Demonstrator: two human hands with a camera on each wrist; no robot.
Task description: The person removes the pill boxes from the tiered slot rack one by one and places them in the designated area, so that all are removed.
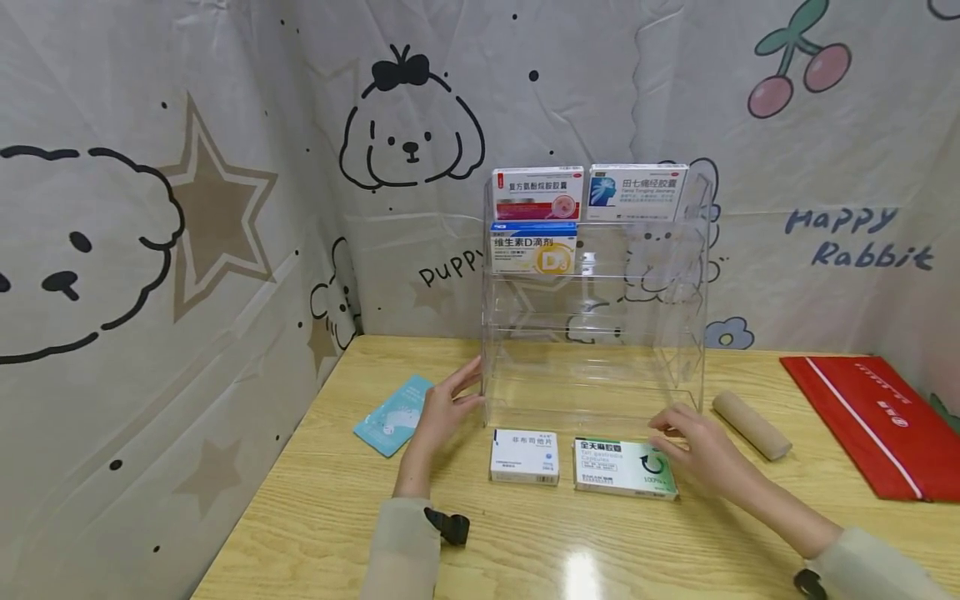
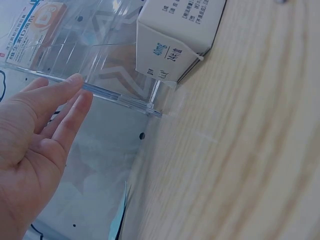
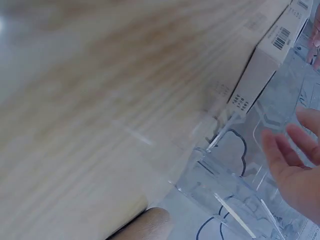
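Note:
A clear plastic tiered rack (image 1: 592, 367) stands on the table. Beside its lower left side is my left hand (image 1: 447, 408), thumb and fingers extended; in the left wrist view the fingertips (image 2: 75, 81) are at the panel's edge, and whether they press it is unclear. My right hand (image 1: 697, 442) hovers by the rack's lower right front, fingers slightly bent, nothing in them. Just left of that hand lies a green-and-white capsule box (image 1: 625, 468). A white tablet box (image 1: 524, 457) lies left of it, in front of the rack.
On the rack's upper tiers stand a red-and-white medicine box (image 1: 537, 193), a blue-and-white capsule box (image 1: 637, 192) and a vitamin D drops box (image 1: 533, 248). A teal packet (image 1: 395, 415) lies at left. At right are a cardboard tube (image 1: 752, 425) and a red pouch (image 1: 885, 425).

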